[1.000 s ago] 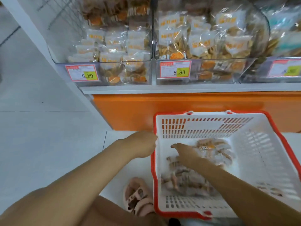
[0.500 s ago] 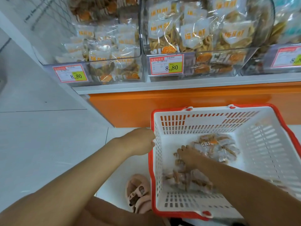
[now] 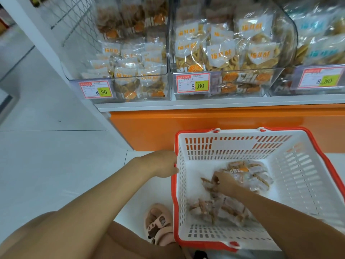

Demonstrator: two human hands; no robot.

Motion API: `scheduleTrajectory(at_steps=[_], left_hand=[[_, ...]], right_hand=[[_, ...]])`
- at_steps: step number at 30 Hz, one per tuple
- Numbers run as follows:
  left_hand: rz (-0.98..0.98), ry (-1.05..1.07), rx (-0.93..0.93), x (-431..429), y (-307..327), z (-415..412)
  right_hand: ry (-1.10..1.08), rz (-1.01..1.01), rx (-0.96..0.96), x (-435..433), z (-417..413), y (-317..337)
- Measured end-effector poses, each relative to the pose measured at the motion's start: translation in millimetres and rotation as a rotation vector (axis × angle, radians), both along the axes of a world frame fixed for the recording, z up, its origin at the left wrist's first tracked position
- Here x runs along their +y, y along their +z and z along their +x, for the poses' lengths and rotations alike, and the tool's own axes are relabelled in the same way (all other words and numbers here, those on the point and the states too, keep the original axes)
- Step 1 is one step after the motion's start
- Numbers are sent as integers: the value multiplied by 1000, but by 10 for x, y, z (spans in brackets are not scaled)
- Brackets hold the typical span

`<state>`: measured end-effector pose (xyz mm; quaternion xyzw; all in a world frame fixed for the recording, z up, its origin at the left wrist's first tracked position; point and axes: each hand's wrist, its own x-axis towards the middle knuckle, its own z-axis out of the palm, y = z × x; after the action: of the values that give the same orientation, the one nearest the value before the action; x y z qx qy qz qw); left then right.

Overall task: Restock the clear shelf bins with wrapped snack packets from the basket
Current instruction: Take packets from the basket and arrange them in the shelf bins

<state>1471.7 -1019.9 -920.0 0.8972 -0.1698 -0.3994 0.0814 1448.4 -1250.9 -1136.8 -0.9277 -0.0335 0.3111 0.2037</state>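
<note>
A white basket with a red rim [image 3: 233, 146] stands on the floor below the shelf. Several clear-wrapped snack packets [image 3: 248, 174] lie on its bottom. My left hand [image 3: 162, 163] grips the basket's left rim. My right hand [image 3: 223, 181] is down inside the basket, its fingers curled on a snack packet [image 3: 207, 182] at the middle of the floor of the basket. Above, the left clear bin [image 3: 130, 71] and the middle clear bin [image 3: 229, 53] hold stacked packets with orange print.
A third bin [image 3: 321, 53] with blue-labelled packets sits at the right. Price tags [image 3: 193, 83] reading 8.80 hang on the bin fronts. An orange base panel [image 3: 205, 124] runs under the white shelf edge. My sandalled foot [image 3: 158, 223] is left of the basket.
My right hand has shifted a little right and deeper among the packets and now closes on one. The left hand has stayed on the rim. The view has tilted up slightly.
</note>
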Motion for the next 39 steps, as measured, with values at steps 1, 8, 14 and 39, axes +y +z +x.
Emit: scheduleTrajectory(at_steps=[1,8,14,39], left_hand=[[-35,55,-7,6,10,4],[-366,502,209,-39,338,58],[-1263,984,360,-160,727,53],[-792,1002,-924,1087,973,1074]], right_hand=[[-37,35,-50,26,3,83],[197,164,-1083,111,82,1499],[409,245,-1458,306,158,2507],[-398,726,-326,2108,2821,3837]])
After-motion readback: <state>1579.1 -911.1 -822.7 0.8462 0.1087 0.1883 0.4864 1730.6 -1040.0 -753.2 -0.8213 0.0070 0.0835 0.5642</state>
